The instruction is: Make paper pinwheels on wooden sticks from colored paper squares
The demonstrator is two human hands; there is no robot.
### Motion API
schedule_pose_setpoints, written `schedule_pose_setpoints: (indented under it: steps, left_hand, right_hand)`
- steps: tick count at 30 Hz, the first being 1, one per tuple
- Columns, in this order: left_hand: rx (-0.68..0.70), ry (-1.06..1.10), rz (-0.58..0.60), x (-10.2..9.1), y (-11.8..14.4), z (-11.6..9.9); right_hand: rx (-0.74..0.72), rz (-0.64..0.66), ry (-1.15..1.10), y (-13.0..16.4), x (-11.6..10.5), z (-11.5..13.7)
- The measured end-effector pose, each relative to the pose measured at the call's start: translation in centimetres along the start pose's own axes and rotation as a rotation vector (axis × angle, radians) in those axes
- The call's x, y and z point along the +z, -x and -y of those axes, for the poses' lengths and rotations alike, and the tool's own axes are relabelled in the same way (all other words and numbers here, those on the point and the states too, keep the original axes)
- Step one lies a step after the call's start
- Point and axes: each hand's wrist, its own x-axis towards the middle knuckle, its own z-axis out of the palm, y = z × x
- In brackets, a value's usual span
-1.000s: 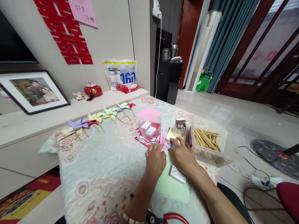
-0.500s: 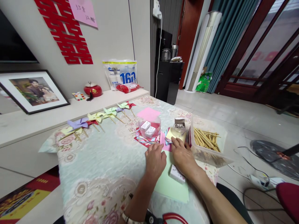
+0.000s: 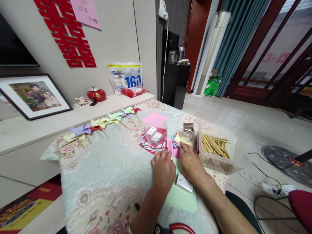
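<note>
On the worktop (image 3: 104,169), left hand (image 3: 163,170) and right hand (image 3: 191,162) flank pink paper (image 3: 173,152), grips unclear; even pressure should keep it flat.

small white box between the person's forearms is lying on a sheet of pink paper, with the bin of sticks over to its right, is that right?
Not quite: the small white box lies on pale green paper, not pink, as the head view shows. It is between the person's forearms, and the bin of sticks is to its right, as you say.
</note>
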Motion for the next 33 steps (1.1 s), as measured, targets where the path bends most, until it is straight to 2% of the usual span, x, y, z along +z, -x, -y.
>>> schedule_pose_setpoints:
  steps: [4,10,15,18,22,25,29,33]
  left_hand:
    - [0.041,0.0,-0.097,0.2,0.4,-0.2]
    - [0.149,0.039,-0.429,0.4,0.8,0.4]
    - [0.205,0.123,-0.661,-1.5,1.1,1.4]
    - [0.161,0.285,-0.756,-3.2,1.1,2.1]
    - [0.005,0.567,-0.796,-5.0,1.1,2.8]
    - [-0.13,0.814,-0.787,-5.2,1.0,3.1]
    - [-0.31,1.145,-0.684,-4.9,0.6,3.1]
    - [-0.399,1.598,-0.584,-4.9,0.2,2.8]
  right_hand:
    - [0.013,-0.007,-0.016,0.0,-0.3,0.0]
    - [0.008,0.001,-0.041,0.1,-0.7,0.1]
    - [0.007,-0.006,-0.052,0.2,-0.9,0.1]
    - [0.012,0.007,-0.033,0.2,-1.0,0.2]
    - [0.032,0.008,0.001,0.2,-0.9,0.4]
    - [0.035,0.009,0.009,0.3,-0.6,0.7]
    - [0.014,0.017,0.015,0.4,-0.1,1.1]
    - [-0.018,0.015,-0.011,0.4,-0.3,1.5]
